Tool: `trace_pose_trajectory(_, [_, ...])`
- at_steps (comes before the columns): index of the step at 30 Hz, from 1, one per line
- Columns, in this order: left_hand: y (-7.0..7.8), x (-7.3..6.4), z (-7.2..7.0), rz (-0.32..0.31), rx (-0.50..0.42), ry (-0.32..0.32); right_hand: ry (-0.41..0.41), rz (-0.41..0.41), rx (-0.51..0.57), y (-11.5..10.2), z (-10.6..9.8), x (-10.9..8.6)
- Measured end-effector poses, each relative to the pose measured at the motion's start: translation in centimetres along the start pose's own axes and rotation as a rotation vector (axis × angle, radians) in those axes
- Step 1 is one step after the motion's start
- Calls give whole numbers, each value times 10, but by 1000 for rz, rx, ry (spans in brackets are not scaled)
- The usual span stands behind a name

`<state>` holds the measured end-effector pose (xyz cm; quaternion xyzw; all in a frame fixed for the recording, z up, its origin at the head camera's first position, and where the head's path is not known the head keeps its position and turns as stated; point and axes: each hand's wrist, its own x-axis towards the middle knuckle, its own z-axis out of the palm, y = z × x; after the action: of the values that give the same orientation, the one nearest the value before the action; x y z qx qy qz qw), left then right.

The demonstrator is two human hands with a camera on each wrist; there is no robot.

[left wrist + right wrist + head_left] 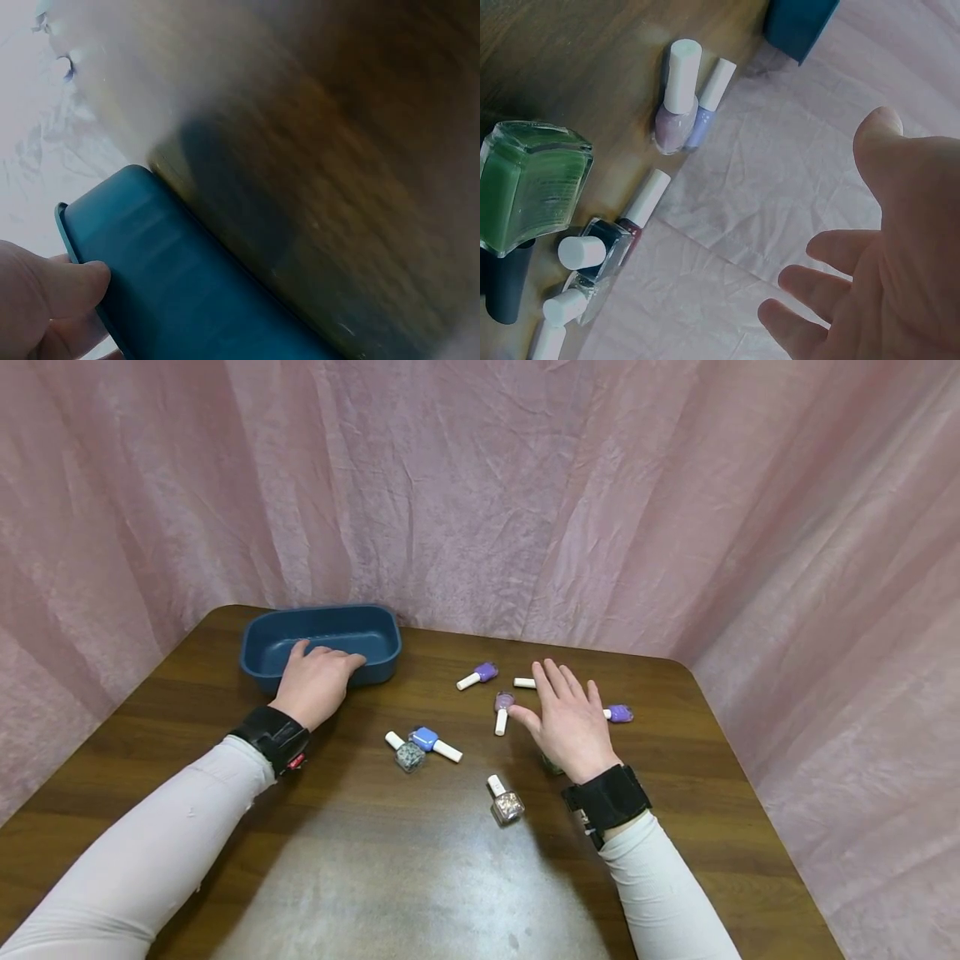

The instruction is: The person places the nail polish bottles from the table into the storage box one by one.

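At the far left of the table, a dark blue plastic bin (381, 673) has my left hand (318, 681) at its near wall. The left wrist view shows the thumb on the outside of the bin (172, 270) and the other fingers over its rim, pinching the wall. My right hand (568, 727) is spread flat over several nail polish bottles, holding nothing. Partly hidden by it are a purple bottle (620, 714) and a white cap (524, 682). A green bottle (536, 187) with a dark cap shows large in the right wrist view.
Left of the right hand lie a mauve nail polish (504, 702) and a purple one (487, 672). A blue bottle (424, 738) touches a grey speckled one (410, 757) mid-table. Nearer sits a glittery bottle (507, 808). A pink curtain (480, 510) hangs behind the table.
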<state>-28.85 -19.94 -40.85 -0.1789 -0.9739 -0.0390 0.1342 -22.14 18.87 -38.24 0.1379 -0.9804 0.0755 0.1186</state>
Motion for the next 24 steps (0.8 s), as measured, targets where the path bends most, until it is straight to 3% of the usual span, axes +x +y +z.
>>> trace_pose_trajectory(14, [6, 4, 1, 27, -26, -34, 95, -90, 7, -4, 5, 2])
trace_pose_trajectory(24, [14, 12, 3, 89, -34, -17, 48, -64, 15, -7, 4, 6])
